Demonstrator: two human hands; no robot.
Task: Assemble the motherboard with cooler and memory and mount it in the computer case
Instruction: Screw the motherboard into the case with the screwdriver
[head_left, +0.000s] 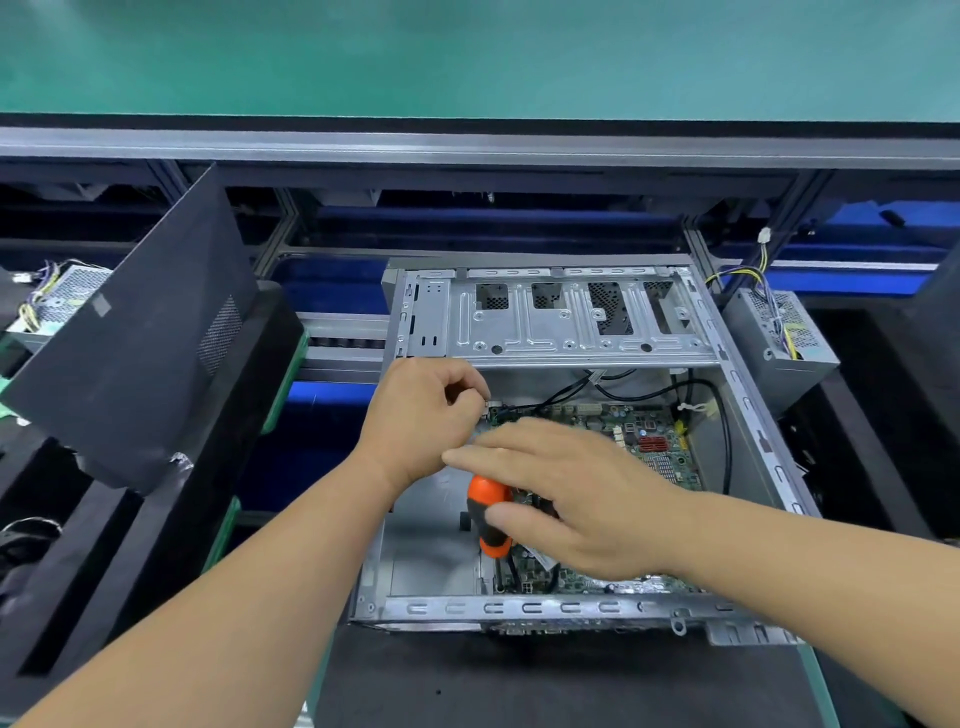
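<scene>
- Head view was given of an open grey sheet-metal computer case lying on its side, with a green printed motherboard seated inside against its floor.
- A small silvery part, seemingly a screw, was pinched narrowly between the curled fingers of the left hand at the board's far left corner; its exact identity could not be told.
- An orange-and-black-handled screwdriver was held under the right hand, thumb against the handle, fingers extended and blurred; how firmly it was gripped could not be told.
- Black cables were draped over the board's far edge.
- A risk was judged: the tiny part might be dropped beneath the board if released before being threaded.
- A second risk was judged: the driver tip, hidden from view, might slip and scratch components if brought in unsteadily.
</scene>
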